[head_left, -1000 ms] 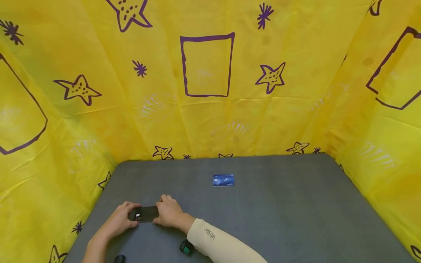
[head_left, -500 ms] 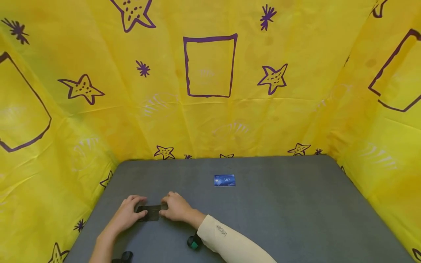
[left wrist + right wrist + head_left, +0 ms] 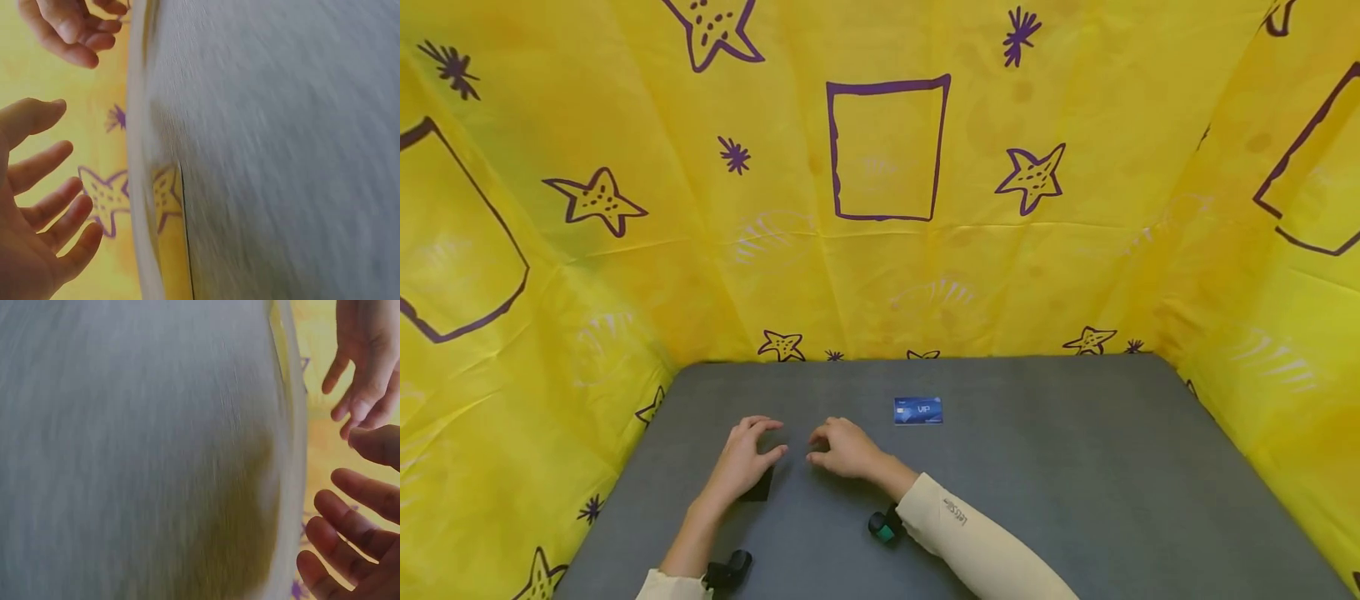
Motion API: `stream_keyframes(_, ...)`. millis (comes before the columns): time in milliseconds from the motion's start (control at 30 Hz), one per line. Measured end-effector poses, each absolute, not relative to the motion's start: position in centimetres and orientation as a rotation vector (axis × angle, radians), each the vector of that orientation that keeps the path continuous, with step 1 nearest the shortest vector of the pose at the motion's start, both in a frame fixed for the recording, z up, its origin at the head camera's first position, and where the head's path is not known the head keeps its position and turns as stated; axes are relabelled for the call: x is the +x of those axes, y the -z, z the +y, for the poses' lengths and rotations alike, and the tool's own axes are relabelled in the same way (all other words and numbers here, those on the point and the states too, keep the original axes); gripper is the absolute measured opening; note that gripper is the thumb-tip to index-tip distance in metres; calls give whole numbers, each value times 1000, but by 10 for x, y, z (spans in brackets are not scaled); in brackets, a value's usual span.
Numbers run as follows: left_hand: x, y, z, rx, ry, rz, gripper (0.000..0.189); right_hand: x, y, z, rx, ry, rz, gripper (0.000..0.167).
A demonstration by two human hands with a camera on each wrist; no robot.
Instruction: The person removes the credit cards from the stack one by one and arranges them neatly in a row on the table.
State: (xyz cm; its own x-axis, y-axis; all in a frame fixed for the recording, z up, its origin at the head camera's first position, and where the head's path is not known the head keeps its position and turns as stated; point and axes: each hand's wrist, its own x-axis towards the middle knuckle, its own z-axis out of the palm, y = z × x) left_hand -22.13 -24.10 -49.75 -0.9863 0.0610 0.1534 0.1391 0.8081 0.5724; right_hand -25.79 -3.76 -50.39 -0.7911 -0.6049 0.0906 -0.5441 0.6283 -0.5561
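Note:
My left hand [image 3: 747,457] is over the table in the head view, its fingers apart and loosely bent, holding nothing. Beneath and beside its thumb lies a black card [image 3: 759,488], partly covered by the hand. In the left wrist view the card's glossy face [image 3: 170,237] mirrors the yellow cloth and a star. My right hand [image 3: 848,450] is a short way to the right, fingers relaxed, with nothing in them; the right wrist view shows its spread fingers [image 3: 350,494]. Farther back lies a blue card [image 3: 918,411] marked VIP.
The grey table [image 3: 1075,492] spreads out in front and to the right. Yellow cloth [image 3: 887,283] printed with purple stars and frames rises behind it and on both sides. A black wrist camera [image 3: 730,569] sits on the left wrist, another camera [image 3: 884,527] on the right.
Both hands gripped the black card's ends one second ago. They have let go, moved right and away from the body, and drawn apart; the card stays on the table.

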Motion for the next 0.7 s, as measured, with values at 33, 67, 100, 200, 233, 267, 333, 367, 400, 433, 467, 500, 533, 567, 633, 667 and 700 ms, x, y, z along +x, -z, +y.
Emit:
stream_keyframes(33, -223, 498, -237, -159, 928, -2860, 36, -260, 503, -33, -957, 892, 2740, 23)
stream_keyframes(67, -225, 498, -233, -161, 933, -2854, 36, -262, 503, -29, -946, 897, 2745, 23)
stream_keyframes(100, -227, 498, -230, -163, 942, -2850, 36, -264, 502, -26, -931, 910, 2743, 24)
stream_keyframes(200, -235, 499, -222, -178, 990, -2848, 38, -270, 500, -14, -882, 945, 2745, 23)
stream_keyframes(233, -238, 500, -220, -181, 1010, -2848, 38, -272, 499, -10, -869, 958, 2743, 23)
stream_keyframes(267, -241, 501, -218, -182, 1030, -2849, 38, -274, 499, -6, -859, 968, 2743, 23)
stream_keyframes(333, -247, 503, -214, -184, 1078, -2853, 39, -277, 497, 2, -837, 989, 2740, 23)
stream_keyframes(367, -250, 504, -212, -188, 1097, -2854, 39, -279, 496, 7, -830, 999, 2739, 24)
stream_keyframes(400, -253, 504, -210, -189, 1104, -2855, 39, -281, 496, 11, -826, 1009, 2734, 24)
stream_keyframes(433, -255, 505, -207, -191, 1115, -2854, 39, -283, 495, 16, -823, 1012, 2737, 24)
stream_keyframes(467, -258, 505, -204, -196, 1127, -2851, 39, -285, 494, 21, -825, 1018, 2741, 25)
stream_keyframes(500, -260, 505, -201, -200, 1138, -2848, 40, -287, 493, 25, -821, 1025, 2742, 25)
stream_keyframes(533, -261, 505, -198, -207, 1144, -2846, 40, -290, 493, 30, -817, 1033, 2745, 26)
stream_keyframes(567, -263, 505, -195, -210, 1150, -2845, 40, -291, 492, 34, -811, 1042, 2748, 26)
stream_keyframes(633, -267, 505, -189, -217, 1170, -2831, 40, -295, 492, 43, -804, 1055, 2757, 27)
stream_keyframes(667, -268, 505, -186, -213, 1183, -2829, 41, -297, 491, 47, -809, 1062, 2760, 27)
stream_keyframes(700, -270, 505, -183, -210, 1190, -2825, 41, -298, 490, 51, -806, 1064, 2764, 27)
